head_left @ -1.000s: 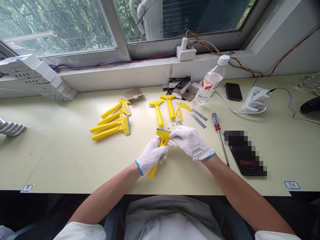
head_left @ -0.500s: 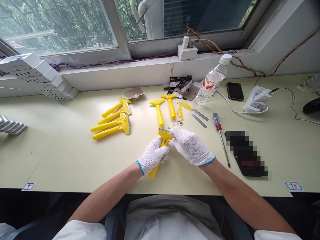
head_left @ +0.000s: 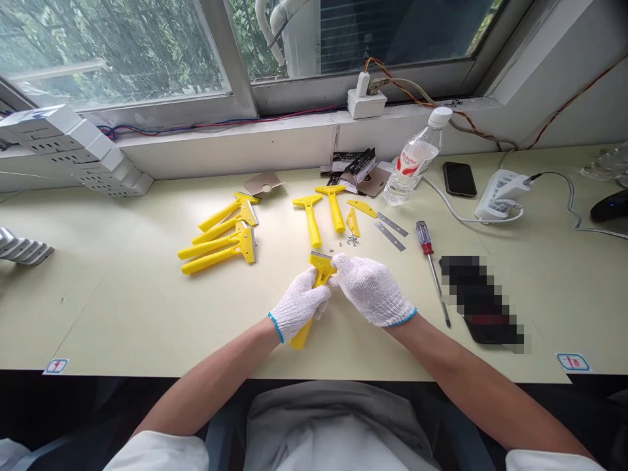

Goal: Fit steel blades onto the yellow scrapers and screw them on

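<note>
Left hand [head_left: 300,303]: gripping yellow scraper [head_left: 321,263], frame center
Right hand [head_left: 370,288]: fingers closed at scraper head's right edge

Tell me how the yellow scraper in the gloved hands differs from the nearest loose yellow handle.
The held scraper shows a metal strip along its head; the loose handle shows none. The left hand grasps the scraper, while the loose handle lies on the table. The scraper's lower end slants left, the loose handle's right. Both are yellow with wide heads.
</note>
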{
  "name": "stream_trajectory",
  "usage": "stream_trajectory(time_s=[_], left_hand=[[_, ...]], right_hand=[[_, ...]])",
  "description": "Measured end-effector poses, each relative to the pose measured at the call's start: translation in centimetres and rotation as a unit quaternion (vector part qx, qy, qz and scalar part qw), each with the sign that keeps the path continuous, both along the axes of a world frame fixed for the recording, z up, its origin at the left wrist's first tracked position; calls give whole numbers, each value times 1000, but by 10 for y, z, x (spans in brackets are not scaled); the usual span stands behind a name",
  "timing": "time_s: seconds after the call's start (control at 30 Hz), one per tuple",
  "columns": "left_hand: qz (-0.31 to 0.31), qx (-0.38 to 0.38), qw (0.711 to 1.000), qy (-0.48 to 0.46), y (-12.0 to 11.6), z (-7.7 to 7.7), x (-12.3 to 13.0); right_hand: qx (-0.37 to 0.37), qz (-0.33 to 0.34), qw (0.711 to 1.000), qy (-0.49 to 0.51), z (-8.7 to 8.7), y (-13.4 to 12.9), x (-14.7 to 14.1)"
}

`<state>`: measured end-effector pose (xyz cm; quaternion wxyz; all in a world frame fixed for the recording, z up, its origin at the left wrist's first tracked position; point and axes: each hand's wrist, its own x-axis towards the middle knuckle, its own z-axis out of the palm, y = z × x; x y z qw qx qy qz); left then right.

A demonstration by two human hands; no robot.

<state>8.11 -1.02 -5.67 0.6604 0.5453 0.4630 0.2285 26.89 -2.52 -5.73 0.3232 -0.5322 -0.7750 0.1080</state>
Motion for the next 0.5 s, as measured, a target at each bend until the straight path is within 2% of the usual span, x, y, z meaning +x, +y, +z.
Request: stream_trajectory(time_s=[0.33,0.5], left_hand=[[7,-15,1000,-20,-1,2,2],[-15,-29,999,-31,1,3,0]], right_hand=[[-41,-29,999,14,-24,3,7],[-68,-50,996,39,-17,13,15]])
